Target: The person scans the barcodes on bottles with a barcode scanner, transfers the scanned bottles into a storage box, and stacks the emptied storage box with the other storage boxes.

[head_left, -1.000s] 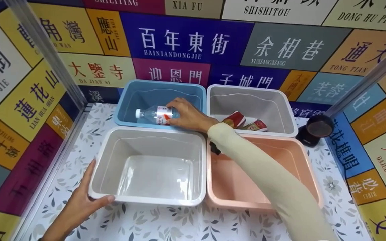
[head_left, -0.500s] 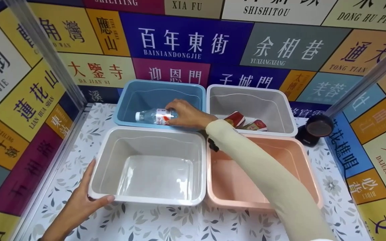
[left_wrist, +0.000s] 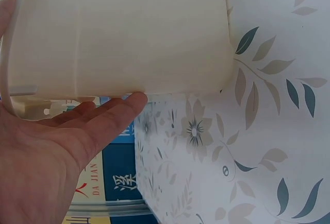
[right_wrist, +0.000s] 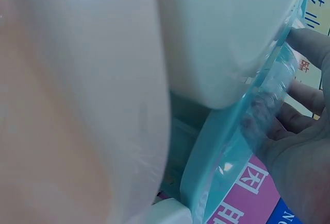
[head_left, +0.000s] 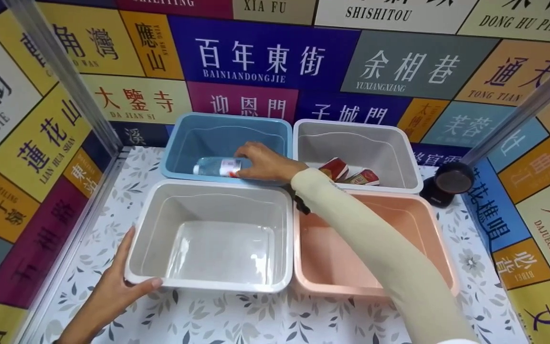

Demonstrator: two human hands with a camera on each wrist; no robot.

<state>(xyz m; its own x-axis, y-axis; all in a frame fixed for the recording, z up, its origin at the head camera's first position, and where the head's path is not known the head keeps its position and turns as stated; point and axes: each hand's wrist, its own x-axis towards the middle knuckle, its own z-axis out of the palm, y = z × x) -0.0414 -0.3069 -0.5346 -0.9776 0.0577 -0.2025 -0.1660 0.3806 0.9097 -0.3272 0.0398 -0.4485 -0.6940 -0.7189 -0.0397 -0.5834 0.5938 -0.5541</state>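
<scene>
A clear plastic bottle (head_left: pixel 210 167) with a white cap and a white-and-red label lies on its side within the back-left blue bin (head_left: pixel 167 157). My right hand (head_left: pixel 268 163) grips its base end from the right, thumb towards me. In the right wrist view the fingers of that hand (right_wrist: pixel 301 147) show partly through the clear bottle (right_wrist: pixel 281 74). My left hand (head_left: pixel 115 289) rests on the front-left corner of the white bin (head_left: pixel 217 286), thumb over the front rim. In the left wrist view its straight fingers lie along the bin's outer wall (left_wrist: pixel 134 38).
A grey bin (head_left: pixel 358 126) at back right holds red cartons (head_left: pixel 336 169). Under my right forearm is a pink-orange bin (head_left: pixel 327 282). A black round device (head_left: pixel 449 184) stands at the right. Sign-covered panels (head_left: pixel 260 52) enclose the table (head_left: pixel 237 317).
The bottle has sunk slightly lower in the blue bin and turned a little, its label less visible. My right hand has stayed on it. My left hand has not moved on the white bin.
</scene>
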